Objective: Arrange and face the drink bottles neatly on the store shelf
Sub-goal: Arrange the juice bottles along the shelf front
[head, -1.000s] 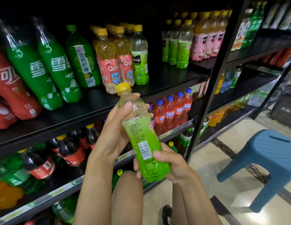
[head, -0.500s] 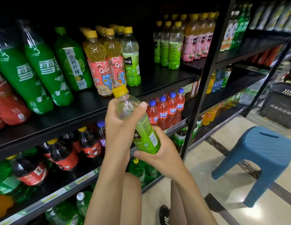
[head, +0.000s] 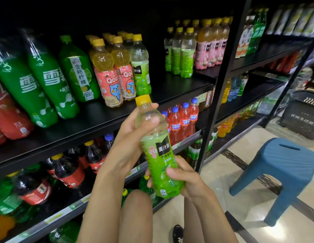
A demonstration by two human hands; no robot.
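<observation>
Green-labelled clear plastic drink bottle with a yellow cap (head: pixel 158 155): you hold it in the air in front of the shelving, cap tipped slightly left, not on any shelf yet. Your left hand (head: pixel 133 137) wraps the clear shoulder just under the cap, with the thumb across the front. Your right hand (head: pixel 186 179) grasps the lower body near the base, thumb on the label.

It looks close to full, so expect moderate weight low down. The thin wall will likely give if you squeeze, and the glossy label film may slip. Grip the middle of the body firmly with one hand, not the cap, and set the base down flat.

Beyond your hands, the black shelf board (head: pixel 170 88) has a bare stretch just right of a matching green-labelled bottle (head: pixel 140 67), which stands beside the pink-labelled orange juice bottles (head: pixel 109 74). That looks like the natural slot. Further right stands a row of similar green bottles (head: pixel 187 55).

A second ago the barcode side faced you. Half a second ago your right hand sat higher and covered much of the label. Now the black brand patch faces you and your right hand has slid towards the base.
</observation>
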